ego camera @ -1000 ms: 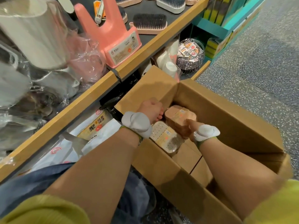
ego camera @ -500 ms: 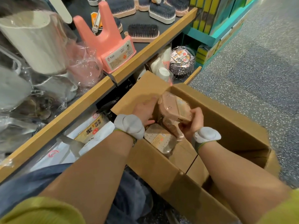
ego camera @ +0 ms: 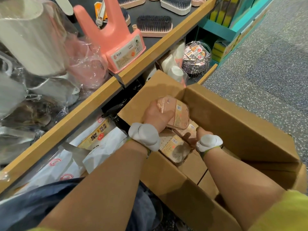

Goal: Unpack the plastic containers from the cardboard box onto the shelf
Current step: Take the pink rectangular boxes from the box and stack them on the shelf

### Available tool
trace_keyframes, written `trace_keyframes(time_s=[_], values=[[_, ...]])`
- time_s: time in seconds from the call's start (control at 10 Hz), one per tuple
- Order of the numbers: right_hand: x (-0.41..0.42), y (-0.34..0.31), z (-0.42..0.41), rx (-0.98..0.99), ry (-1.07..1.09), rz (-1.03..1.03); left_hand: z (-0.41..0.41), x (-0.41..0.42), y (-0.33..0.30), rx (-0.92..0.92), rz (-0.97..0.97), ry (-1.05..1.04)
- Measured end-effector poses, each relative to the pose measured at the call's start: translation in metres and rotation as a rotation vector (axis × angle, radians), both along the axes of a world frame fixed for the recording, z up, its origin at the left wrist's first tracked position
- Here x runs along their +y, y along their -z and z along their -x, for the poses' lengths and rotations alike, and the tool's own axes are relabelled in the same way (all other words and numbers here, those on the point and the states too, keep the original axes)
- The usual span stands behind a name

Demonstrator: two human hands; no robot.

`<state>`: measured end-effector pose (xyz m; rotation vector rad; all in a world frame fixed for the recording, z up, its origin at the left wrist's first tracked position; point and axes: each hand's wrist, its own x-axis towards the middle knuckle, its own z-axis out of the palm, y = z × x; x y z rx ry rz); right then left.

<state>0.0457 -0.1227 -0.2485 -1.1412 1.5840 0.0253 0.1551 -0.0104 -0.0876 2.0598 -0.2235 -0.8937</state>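
An open cardboard box (ego camera: 233, 117) stands on the floor against the shelf. My left hand (ego camera: 155, 114) grips a pink plastic container (ego camera: 179, 112) with a label, lifted to the level of the box's rim near its far left corner. My right hand (ego camera: 199, 131) reaches down inside the box, onto more containers (ego camera: 173, 147) lying there, beige and pinkish with perforated tops. Its fingers are hidden, so its grip cannot be made out. Both wrists wear grey-white bands.
A wooden-edged shelf (ego camera: 93, 104) runs diagonally on the left, bearing a pink plastic item (ego camera: 116, 39), brushes (ego camera: 154, 25) and wrapped jugs (ego camera: 33, 35). Below it lie white paper packages (ego camera: 100, 135), paper cups (ego camera: 176, 72) and wire racks (ego camera: 196, 59). Speckled floor (ego camera: 266, 72) lies right.
The pink container came up out of the box between both hands. Now my left hand alone holds it, and my right hand has dropped back into the box.
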Motion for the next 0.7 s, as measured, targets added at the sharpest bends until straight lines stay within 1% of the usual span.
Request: trace_keyframes(time_s=[0.1, 0.2, 0.3, 0.4, 0.5, 0.6, 0.7], values=[[0.003, -0.018, 0.0, -0.05, 0.077, -0.115, 0.001, -0.003, 0.001, 0.008, 0.019, 0.002], [-0.002, -0.015, 0.001, -0.02, 0.077, -0.159, -0.002, -0.004, 0.009, 0.007, 0.046, -0.017], [-0.004, -0.004, 0.002, -0.137, 0.079, -0.198, -0.004, -0.005, 0.009, 0.002, 0.057, -0.051], [-0.004, -0.011, 0.004, -0.124, 0.044, -0.203, -0.007, -0.002, 0.008, 0.038, 0.087, -0.129], [-0.008, -0.008, 0.002, -0.076, 0.081, -0.3, -0.009, 0.001, 0.008, 0.042, 0.109, -0.146], [-0.005, 0.004, 0.001, -0.169, 0.018, -0.183, -0.01, 0.003, 0.006, 0.007, 0.122, -0.184], [0.006, -0.021, -0.013, -0.283, 0.086, -0.117, -0.015, 0.005, -0.007, -0.032, 0.135, -0.235]])
